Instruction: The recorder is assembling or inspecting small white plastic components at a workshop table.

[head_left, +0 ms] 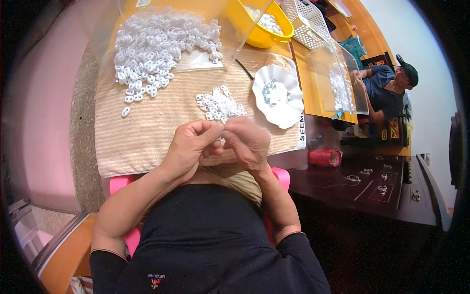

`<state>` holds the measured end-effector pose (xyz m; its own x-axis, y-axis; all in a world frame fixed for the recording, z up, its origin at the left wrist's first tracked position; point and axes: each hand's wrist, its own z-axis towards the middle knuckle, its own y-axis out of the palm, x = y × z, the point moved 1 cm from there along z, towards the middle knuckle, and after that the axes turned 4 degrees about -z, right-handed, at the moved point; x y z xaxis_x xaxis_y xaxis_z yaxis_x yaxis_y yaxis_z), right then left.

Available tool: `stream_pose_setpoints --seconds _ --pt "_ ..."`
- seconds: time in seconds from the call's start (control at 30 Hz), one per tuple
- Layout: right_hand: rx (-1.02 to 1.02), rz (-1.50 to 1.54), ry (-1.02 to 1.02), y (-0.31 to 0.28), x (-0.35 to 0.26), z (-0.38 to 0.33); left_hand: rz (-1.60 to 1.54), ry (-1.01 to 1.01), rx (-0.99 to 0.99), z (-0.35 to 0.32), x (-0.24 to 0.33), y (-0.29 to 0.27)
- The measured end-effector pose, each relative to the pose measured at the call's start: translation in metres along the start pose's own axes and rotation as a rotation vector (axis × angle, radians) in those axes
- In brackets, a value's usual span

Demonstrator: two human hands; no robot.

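My left hand (192, 146) and my right hand (247, 139) meet over the near edge of a striped beige cloth (147, 132), fingertips pinched together on a small white plastic piece (223, 142) that is mostly hidden. Just beyond my fingers lies a small heap of white plastic links (220, 104). A large pile of the same links (156, 44) lies farther back on a clear plastic sheet. A white scalloped dish (289, 105) holding small metal parts stands to the right.
A yellow bowl (254, 29) with white pieces and a white basket (308, 22) stand at the back. A clear box (338, 81) sits on the orange table. Another person (387, 90) sits at the right. A red roll (324, 158) lies on a dark cabinet.
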<state>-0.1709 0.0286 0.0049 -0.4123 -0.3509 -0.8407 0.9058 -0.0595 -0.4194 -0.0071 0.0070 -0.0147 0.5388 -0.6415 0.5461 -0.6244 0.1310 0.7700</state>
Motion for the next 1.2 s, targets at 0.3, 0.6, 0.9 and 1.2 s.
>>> stream_pose_setpoints --seconds 0.3,0.6,0.9,1.2 --pt "0.016 0.236 0.241 -0.002 0.003 -0.006 -0.058 -0.001 -0.007 0.003 0.007 0.000" --pt "0.019 0.274 0.241 0.002 0.009 -0.007 -0.038 0.000 0.015 0.001 0.008 0.003" --pt "0.005 0.135 0.159 0.002 0.015 -0.008 -0.011 -0.013 0.004 0.003 0.005 -0.001" --pt "0.012 0.176 0.210 0.003 0.016 -0.009 0.002 -0.004 0.009 0.004 0.004 -0.003"
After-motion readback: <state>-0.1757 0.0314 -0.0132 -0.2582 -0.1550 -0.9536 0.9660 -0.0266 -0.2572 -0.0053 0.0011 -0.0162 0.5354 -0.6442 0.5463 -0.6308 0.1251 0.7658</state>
